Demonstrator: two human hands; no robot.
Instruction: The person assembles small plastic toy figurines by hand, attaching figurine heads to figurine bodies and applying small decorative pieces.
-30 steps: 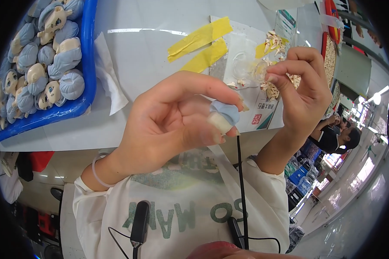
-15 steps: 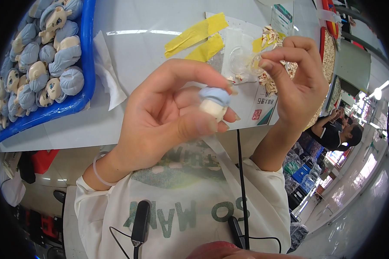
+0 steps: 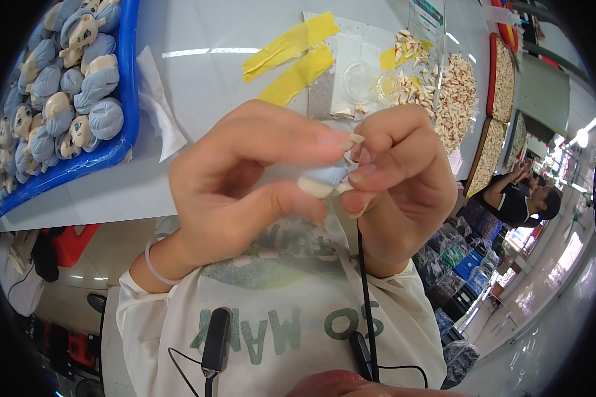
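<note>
My left hand (image 3: 222, 175) is closed, thumb and fingers pinching a small doll head (image 3: 316, 186) with light blue hair and a cream face part. My right hand (image 3: 407, 169) meets it from the right. Its thumb and fingertips are pinched on a small cream piece (image 3: 344, 188) at the head's right side, mostly covered by the fingers. Just beyond the hands, a round clear dish (image 3: 356, 84) and a smaller clear ring-shaped cup (image 3: 387, 86) stand on a white tile. Small pointed cream pieces with reddish marks (image 3: 455, 99) are heaped to their right.
A blue tray (image 3: 131, 126) full of blue-haired doll heads (image 3: 106, 122) stands at the left, beside a crumpled white tissue (image 3: 157, 109). Yellow tape strips (image 3: 291, 46) lie on the table. Trays of small pieces (image 3: 487, 155) line the far right. A person (image 3: 526, 198) sits beyond.
My right hand has come from the clear dish toward me and left, to the doll head. My left hand still holds the head, now tilted and slightly lower.
</note>
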